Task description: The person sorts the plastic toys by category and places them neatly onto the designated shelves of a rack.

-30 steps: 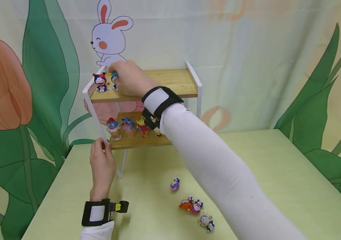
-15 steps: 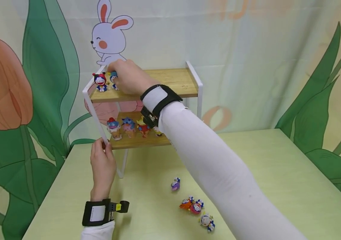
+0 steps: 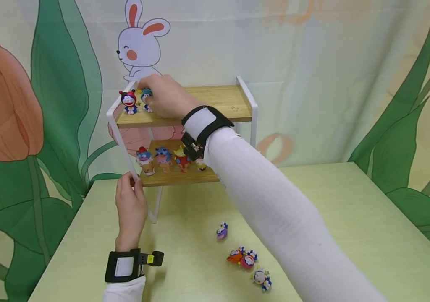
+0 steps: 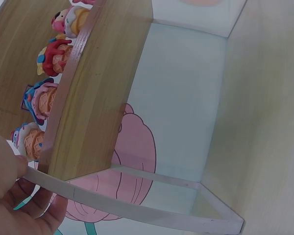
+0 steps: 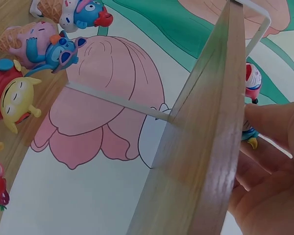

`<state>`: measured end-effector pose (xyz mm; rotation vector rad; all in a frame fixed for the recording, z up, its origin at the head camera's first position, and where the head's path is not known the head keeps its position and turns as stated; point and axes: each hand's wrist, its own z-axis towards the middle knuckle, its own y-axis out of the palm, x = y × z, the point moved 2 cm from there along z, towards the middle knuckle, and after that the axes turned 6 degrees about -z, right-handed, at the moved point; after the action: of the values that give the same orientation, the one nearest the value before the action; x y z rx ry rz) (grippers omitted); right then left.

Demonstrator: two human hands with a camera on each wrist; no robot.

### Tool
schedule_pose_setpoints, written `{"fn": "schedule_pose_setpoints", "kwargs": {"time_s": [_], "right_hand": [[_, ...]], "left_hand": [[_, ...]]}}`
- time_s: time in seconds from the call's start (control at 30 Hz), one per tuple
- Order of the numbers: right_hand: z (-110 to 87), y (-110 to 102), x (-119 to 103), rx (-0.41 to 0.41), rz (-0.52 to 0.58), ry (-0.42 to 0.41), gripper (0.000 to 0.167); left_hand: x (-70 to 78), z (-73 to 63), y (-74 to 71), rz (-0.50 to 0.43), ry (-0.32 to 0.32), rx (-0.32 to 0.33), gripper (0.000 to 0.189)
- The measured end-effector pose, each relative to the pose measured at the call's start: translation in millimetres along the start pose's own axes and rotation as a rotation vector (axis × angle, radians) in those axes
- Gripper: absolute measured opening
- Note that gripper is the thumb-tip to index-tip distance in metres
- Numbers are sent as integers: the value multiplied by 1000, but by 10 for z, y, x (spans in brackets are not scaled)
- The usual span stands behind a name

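Note:
On the left part of the top board of a two-tier shelf (image 3: 215, 97), my right hand (image 3: 171, 98) pinches a small blue-hooded cartoon cat figurine (image 3: 146, 94). In the right wrist view the thumb covers most of that figurine (image 5: 249, 133). Just left of it stands a similar figurine with a red-and-black hood (image 3: 129, 102). My left hand (image 3: 131, 205) grips the shelf's white front-left leg at the height of the lower board; the left wrist view has the fingers curled round the white frame (image 4: 137, 209).
Several ice-cream-cone figurines (image 3: 163, 159) line the lower board (image 3: 169, 179). Several more cat figurines lie on the table before the shelf, among them a purple one (image 3: 221, 231), an orange one (image 3: 234, 256) and a white-headed one (image 3: 260, 277). A printed curtain (image 3: 313, 84) hangs behind.
The view has shifted slightly. A little more of the blue-hooded figurine shows beside my right fingers; it stays at the same place on the board. My left hand keeps its grip on the leg.

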<state>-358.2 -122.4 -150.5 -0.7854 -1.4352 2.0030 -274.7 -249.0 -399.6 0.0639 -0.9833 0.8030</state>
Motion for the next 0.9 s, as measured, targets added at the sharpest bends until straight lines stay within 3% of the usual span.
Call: {"fn": "schedule_pose_setpoints", "kwargs": {"time_s": [0.3, 0.67, 0.9], "right_hand": [[-48, 7, 37, -1, 47, -11, 43], [-131, -49, 52, 33, 21, -19, 52], [-297, -178, 6, 61, -147, -26, 58]], "left_hand": [[-12, -23, 19, 1, -3, -9, 25], [13, -9, 25, 5, 11, -4, 25], [3, -8, -16, 11, 11, 6, 24]]}}
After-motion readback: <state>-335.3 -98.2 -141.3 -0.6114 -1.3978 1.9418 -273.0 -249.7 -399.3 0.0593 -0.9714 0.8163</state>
